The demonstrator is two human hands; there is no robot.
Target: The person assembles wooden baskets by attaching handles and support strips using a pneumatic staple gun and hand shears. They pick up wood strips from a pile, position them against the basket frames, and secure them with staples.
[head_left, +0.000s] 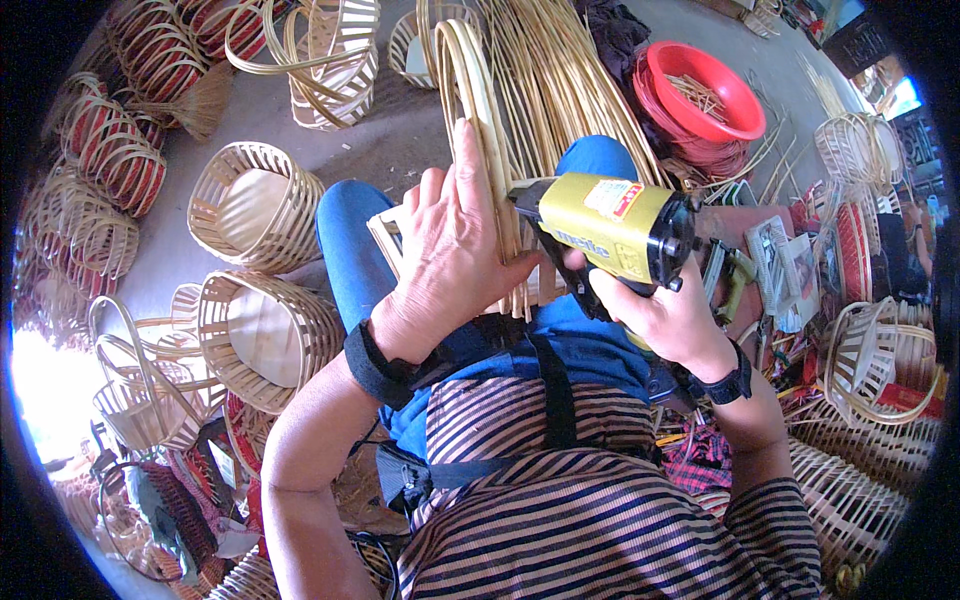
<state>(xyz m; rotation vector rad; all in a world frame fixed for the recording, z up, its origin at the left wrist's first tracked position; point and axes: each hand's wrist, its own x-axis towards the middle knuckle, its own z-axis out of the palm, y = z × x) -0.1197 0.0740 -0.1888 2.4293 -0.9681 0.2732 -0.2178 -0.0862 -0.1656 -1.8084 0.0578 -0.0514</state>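
Observation:
On my lap, between my knees, is a woven wooden basket (384, 240), mostly hidden by my left hand and the tool. Its tall bent handle (487, 110) arches away from me. My left hand (450, 240) grips the base of that handle, index finger laid along the strip and thumb on the other side. Closed round the grip of a yellow and black staple gun (600, 222) is my right hand (660, 310). The gun's black nose meets or nearly meets the handle strips just right of my left fingers; the exact contact is hidden.
Beyond my knees lies a bundle of long thin canes (570, 80). A red plastic basin (712, 92) holding short sticks stands at the far right. Finished-looking baskets (255, 205) sit on the floor to the left, with stacked baskets (115, 150) behind. Metal staple strips (780, 265) lie at right.

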